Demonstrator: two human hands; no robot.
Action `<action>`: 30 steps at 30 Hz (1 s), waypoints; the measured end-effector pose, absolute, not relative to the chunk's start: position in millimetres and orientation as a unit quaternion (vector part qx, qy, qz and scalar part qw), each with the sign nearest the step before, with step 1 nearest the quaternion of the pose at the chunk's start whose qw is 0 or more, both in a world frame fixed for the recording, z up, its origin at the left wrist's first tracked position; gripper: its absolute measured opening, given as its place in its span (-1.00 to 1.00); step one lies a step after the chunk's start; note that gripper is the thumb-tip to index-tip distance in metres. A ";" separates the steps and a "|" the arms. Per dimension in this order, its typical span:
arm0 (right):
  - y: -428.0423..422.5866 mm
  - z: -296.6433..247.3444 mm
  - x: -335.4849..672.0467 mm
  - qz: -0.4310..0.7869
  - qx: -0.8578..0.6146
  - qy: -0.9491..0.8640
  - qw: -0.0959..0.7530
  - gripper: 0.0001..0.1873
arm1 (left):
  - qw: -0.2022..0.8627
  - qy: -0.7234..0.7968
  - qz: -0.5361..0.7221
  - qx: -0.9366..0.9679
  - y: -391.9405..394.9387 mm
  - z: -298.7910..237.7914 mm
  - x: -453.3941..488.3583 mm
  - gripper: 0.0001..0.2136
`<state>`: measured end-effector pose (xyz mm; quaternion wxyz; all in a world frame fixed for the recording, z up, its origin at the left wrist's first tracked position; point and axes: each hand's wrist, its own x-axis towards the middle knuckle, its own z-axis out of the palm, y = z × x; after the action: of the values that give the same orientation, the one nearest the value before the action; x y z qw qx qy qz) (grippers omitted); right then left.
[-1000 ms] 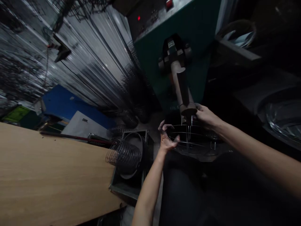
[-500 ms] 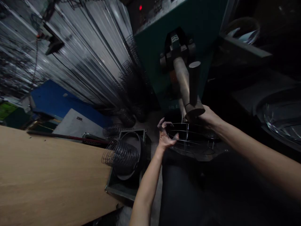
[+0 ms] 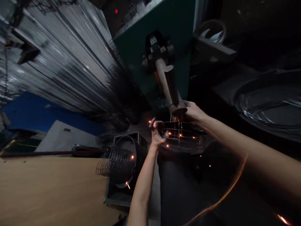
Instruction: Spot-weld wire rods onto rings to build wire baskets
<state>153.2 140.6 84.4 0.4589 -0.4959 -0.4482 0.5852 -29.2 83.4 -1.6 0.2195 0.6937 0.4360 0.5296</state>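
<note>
A round wire frame [image 3: 180, 138] lies below the upper arm of a spot welder [image 3: 166, 83], and an orange glow shows at the tip. My left hand [image 3: 157, 133] is at the frame's left edge, fingers curled and thumb apart, holding its wires. On the other side, my right hand [image 3: 194, 112] is closed at the frame's upper right edge, close beside the welder's thick cylinder. That cylinder hides some of my right fingertips. Bright sparks are scattered over the frame, and a long orange streak arcs below my right forearm.
To the left, a stack of wire rings [image 3: 115, 163] lies on a dark round holder in a metal-framed box [image 3: 117, 197]. A wooden board [image 3: 51, 188] fills the lower left. Coiled wire [image 3: 265, 113] is at right. The welder's green body [image 3: 181, 47] stands ahead.
Sparks and a glow have appeared at the welder's tip. The view has shifted, so the welder sits further left in the picture. Both hands keep their places on the wire frame.
</note>
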 end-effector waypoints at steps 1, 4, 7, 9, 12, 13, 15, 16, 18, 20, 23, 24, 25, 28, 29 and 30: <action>142.5 87.1 154.3 0.595 -0.503 -0.419 0.466 -0.85 | 0.212 0.433 0.527 0.700 84.6 -0.5 -29.4 -0.27; 146.1 98.6 160.7 0.616 -0.524 -0.368 0.459 -0.88 | 0.173 0.438 0.511 0.720 84.9 3.3 -30.8 -0.38; 140.8 107.9 173.0 0.614 -0.542 -0.382 0.429 -0.80 | 0.127 0.430 0.505 0.738 73.0 2.3 -28.2 -0.44; 129.4 109.8 186.1 0.597 -0.557 -0.414 0.402 -0.77 | 0.103 0.411 0.495 0.758 53.3 -1.7 -19.3 -0.40; 100.4 107.3 214.2 0.486 -0.603 -0.528 0.349 -0.71 | 0.082 0.353 0.416 0.834 4.5 -4.1 7.3 -0.39; 88.5 106.0 225.6 0.428 -0.619 -0.578 0.315 -0.64 | 0.079 0.327 0.375 0.864 -14.5 -1.5 17.8 -0.42; 63.4 104.2 250.7 0.326 -0.636 -0.661 0.228 -0.55 | 0.090 0.276 0.299 0.909 -49.0 10.8 35.6 -0.50; 50.9 104.0 264.0 0.291 -0.636 -0.690 0.186 -0.56 | 0.102 0.252 0.275 0.922 -61.5 20.0 40.9 -0.50; 27.8 105.4 289.9 0.245 -0.625 -0.727 0.143 -0.64 | 0.128 0.248 0.301 0.912 -72.8 41.4 41.8 -0.43; 9.9 108.2 310.3 0.217 -0.607 -0.748 0.156 -0.70 | 0.152 0.338 0.393 0.842 -68.2 61.0 31.6 -0.34; -0.5 107.3 318.7 0.204 -0.568 -0.765 0.225 -0.80 | 0.271 0.489 0.459 0.690 -54.8 80.3 14.9 -0.36; 1.6 103.6 314.5 0.214 -0.556 -0.764 0.248 -0.82 | 0.348 0.500 0.448 0.654 -53.9 84.7 14.0 -0.42; 6.6 97.7 307.4 0.232 -0.546 -0.760 0.267 -0.83 | 0.430 0.494 0.433 0.619 -55.4 88.4 16.6 -0.48; 34.6 70.7 275.2 0.319 -0.538 -0.728 0.280 -0.81 | 0.613 0.446 0.421 0.498 -67.8 94.0 43.3 -0.57; 45.3 61.0 263.2 0.338 -0.537 -0.723 0.273 -0.79 | 0.646 0.430 0.424 0.466 -70.7 93.4 55.7 -0.57; 55.1 52.3 251.7 0.341 -0.532 -0.728 0.266 -0.76 | 0.671 0.417 0.428 0.440 -71.5 91.7 67.9 -0.57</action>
<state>251.7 55.1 52.3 0.2661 -0.5323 -0.7278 0.3408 67.9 -71.5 91.7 0.6709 0.4398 0.4165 0.4278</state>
